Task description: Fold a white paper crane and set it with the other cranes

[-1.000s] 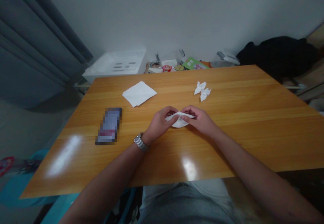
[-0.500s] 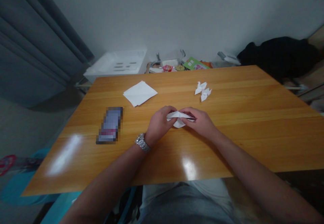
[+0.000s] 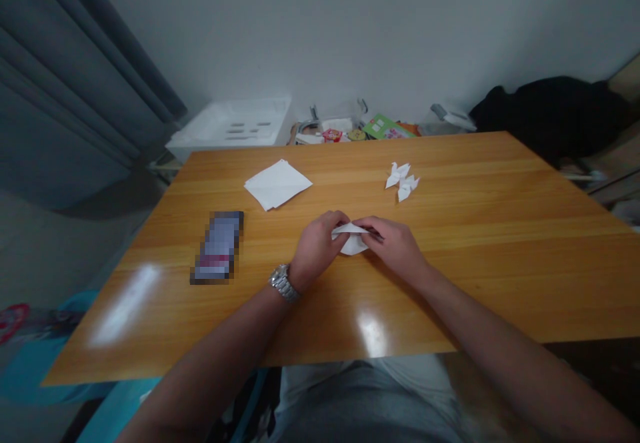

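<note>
A folded piece of white paper [image 3: 354,244] is held between my two hands, just above the near middle of the table. My left hand [image 3: 319,243], with a metal watch [image 3: 284,283] at its wrist, pinches the paper's left side between thumb and fingers. On the opposite side, my right hand [image 3: 395,243] is closed on the right part, its fingers hiding that edge. One flap stands raised along the top while a lower point spreads toward me. Beyond my right hand lie two small folded paper birds [image 3: 399,174], touching each other.
A stack of white paper sheets [image 3: 278,185] lies at the back left of the wooden table [image 3: 480,229]. A phone with a blurred screen [image 3: 219,248] rests on the left. Behind the table are a white plastic tray [image 3: 235,123], a green booklet [image 3: 387,127] and a dark cloth heap [image 3: 550,113].
My right fingers have shifted slightly on the paper, and its right corner, visible before, is now covered. The lower flap shows a little more. My left hand keeps its grip.
</note>
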{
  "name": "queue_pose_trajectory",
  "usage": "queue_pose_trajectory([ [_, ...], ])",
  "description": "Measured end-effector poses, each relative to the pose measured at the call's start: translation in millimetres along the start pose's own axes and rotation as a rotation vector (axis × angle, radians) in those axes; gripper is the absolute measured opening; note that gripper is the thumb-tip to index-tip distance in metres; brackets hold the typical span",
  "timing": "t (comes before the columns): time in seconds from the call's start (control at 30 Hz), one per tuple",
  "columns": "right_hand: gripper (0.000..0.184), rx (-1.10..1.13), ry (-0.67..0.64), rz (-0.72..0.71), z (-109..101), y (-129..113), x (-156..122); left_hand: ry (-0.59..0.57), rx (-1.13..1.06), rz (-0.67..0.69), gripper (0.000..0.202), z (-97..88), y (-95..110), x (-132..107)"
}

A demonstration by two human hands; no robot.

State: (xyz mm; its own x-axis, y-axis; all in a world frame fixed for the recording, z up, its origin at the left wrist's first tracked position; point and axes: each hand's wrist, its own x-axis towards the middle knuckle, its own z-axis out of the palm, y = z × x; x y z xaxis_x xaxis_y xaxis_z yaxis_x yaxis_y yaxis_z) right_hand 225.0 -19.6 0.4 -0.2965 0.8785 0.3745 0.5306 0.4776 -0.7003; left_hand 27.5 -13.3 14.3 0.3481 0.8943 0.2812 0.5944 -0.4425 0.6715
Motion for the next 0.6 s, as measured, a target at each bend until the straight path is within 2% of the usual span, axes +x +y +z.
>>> queue_pose_trajectory([
  [0.37, 0.023, 0.001, 0.018, -0.012, 0.6, 2.6, -0.2, 0.026, -0.143, -0.040, 0.016, 3.8, -6.0, 1.9],
  [0.6, 0.027, 0.317, -0.019, 0.160, -0.1, 1.6, -1.5, 0.028, -0.142, -0.028, 0.014, -1.7, 0.1, 2.2],
])
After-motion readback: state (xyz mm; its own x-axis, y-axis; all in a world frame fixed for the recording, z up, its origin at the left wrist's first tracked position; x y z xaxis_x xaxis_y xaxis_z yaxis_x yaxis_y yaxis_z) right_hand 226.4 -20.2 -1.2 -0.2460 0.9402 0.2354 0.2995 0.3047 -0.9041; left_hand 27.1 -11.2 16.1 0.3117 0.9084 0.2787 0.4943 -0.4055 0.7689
